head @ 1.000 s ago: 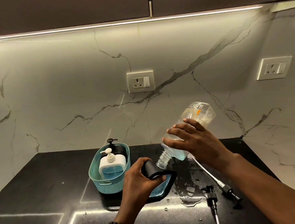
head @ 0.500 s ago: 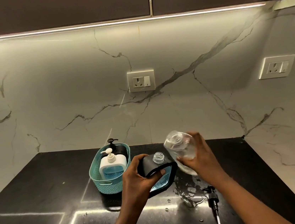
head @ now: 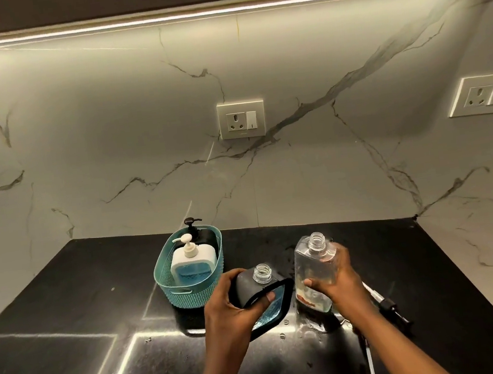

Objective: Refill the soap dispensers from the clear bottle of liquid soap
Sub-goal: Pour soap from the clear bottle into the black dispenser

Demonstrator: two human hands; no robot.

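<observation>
**Clear bottle held upright beside the open dispenser**

A clear bottle (head: pixel 314 267) is gripped by the right hand (head: pixel 337 278), fingers curled round its body; it is held upright with its bottom near or at the black desk (head: pixel 67 302), its threaded neck uncapped. A red-and-white label is seen low on it, but the writing is too small to be read. The left hand (head: pixel 228 305) is wrapped round a black-framed dispenser (head: pixel 261 293), tilted, uncapped, with blue liquid seen in its lower part. The two are held just beside each other, near the middle of the desk.

Three dispensers are counted: the one in hand, and two in a teal basket (head: pixel 171 289) further left — a white dispenser (head: pixel 194 263) showing blue liquid, and a black one (head: pixel 194 227) behind it, both with pumps fitted. Two loose pumps are seen on the desk to the right: one (head: pixel 388 306) beyond the right forearm, another (head: pixel 369 361) nearer. Droplets are scattered on the desk. Two wall sockets (head: pixel 241 120) are set in the marble wall; no brand can be read.
</observation>
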